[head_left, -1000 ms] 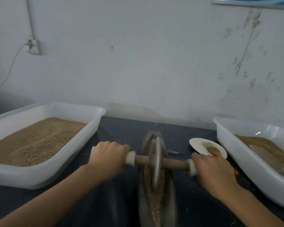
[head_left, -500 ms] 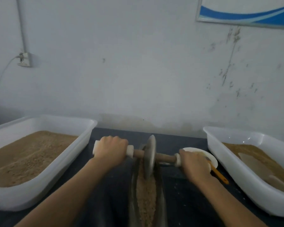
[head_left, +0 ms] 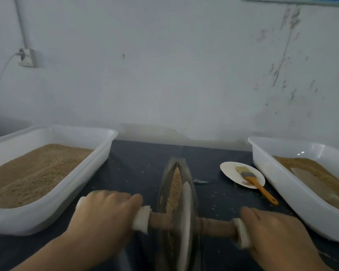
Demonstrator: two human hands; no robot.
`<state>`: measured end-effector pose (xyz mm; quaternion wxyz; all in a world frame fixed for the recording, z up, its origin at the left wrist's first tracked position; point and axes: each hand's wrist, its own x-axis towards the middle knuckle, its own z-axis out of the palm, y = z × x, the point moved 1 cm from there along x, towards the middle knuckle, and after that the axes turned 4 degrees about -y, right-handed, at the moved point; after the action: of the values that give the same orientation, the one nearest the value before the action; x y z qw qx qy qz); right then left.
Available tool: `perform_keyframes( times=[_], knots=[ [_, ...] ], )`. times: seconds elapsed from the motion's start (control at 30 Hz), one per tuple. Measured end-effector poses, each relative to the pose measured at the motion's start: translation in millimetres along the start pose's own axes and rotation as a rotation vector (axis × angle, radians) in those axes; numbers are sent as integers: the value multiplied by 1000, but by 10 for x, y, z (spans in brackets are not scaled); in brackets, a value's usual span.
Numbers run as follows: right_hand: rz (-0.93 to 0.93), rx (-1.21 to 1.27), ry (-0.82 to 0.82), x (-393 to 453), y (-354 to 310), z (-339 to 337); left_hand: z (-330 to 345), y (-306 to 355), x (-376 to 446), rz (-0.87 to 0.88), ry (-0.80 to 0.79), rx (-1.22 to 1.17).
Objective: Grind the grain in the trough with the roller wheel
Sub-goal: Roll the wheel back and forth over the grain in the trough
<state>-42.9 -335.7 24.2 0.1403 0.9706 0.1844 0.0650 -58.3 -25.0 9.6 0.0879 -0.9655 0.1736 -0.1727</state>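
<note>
A narrow boat-shaped metal trough (head_left: 165,180) lies lengthwise on the dark table, with brown grain (head_left: 175,184) along its groove. The roller wheel (head_left: 185,222), a thin metal disc on a wooden axle, stands in the near part of the trough. My left hand (head_left: 106,214) grips the white-wrapped left handle of the axle. My right hand (head_left: 274,231) grips the right handle. The near end of the trough is hidden behind the wheel and the frame's lower edge.
A white tub (head_left: 98,153) of brown grain stands at the left. A second white tub (head_left: 262,153) at the right holds ground grain and a pale scoop. Between it and the trough sits a white plate (head_left: 231,169) bearing an orange-handled brush (head_left: 256,182). A wall rises close behind.
The wheel has rolled from the trough's far end back toward me, and both hands came with it. The far stretch of grain and the plate with the brush are now uncovered.
</note>
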Motion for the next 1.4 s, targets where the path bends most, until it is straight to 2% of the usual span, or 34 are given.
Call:
perform_keyframes(
  times=[0.07, 0.2, 0.3, 0.37, 0.5, 0.6, 0.63, 0.7, 0.77, 0.8, 0.93, 1.03, 1.13, 1.2, 1.3, 1.4],
  knots=[
    [21, 78, 131, 211, -45, 225, 196, -47, 270, -76, 2, 83],
    [165, -13, 338, 1027, 140, 379, 409, -194, 1000, -240, 32, 83],
    [239, 16, 297, 1347, 249, 443, 421, -244, 1288, -265, 40, 108],
    [253, 23, 259, 1196, 207, 478, 380, -203, 1211, -248, 13, 128],
    [84, 56, 211, 397, 90, 433, 234, -57, 550, -154, -27, 74],
    [-32, 59, 358, -117, 9, 149, 29, 58, 1, -14, 68, 36],
    [-40, 72, 360, -190, -29, 56, -23, 73, -101, 21, 119, 6],
    [-77, 58, 266, -173, -137, -36, -15, 64, -155, 38, 120, -23],
    [-53, -8, 124, 50, -249, 32, 109, 69, -4, 7, 55, 11],
    [-8, -37, 119, 215, -271, 86, 207, 52, 132, -33, 59, 46],
    [61, -86, 285, 1018, -152, 169, 520, -174, 858, -244, 33, 5],
    [58, -77, 323, 1332, -78, 121, 571, -284, 1168, -255, -6, -72],
    [10, -90, 337, 1145, -114, 115, 539, -199, 957, -264, 6, -66],
    [-47, -103, 375, 741, -203, 86, 468, -99, 568, -227, 14, -42],
    [-137, -28, 507, 110, -255, 53, 187, 65, 12, -18, 140, -36],
    [-152, 22, 501, -201, -191, 62, -55, 96, -214, 62, 206, -32]
  ],
)
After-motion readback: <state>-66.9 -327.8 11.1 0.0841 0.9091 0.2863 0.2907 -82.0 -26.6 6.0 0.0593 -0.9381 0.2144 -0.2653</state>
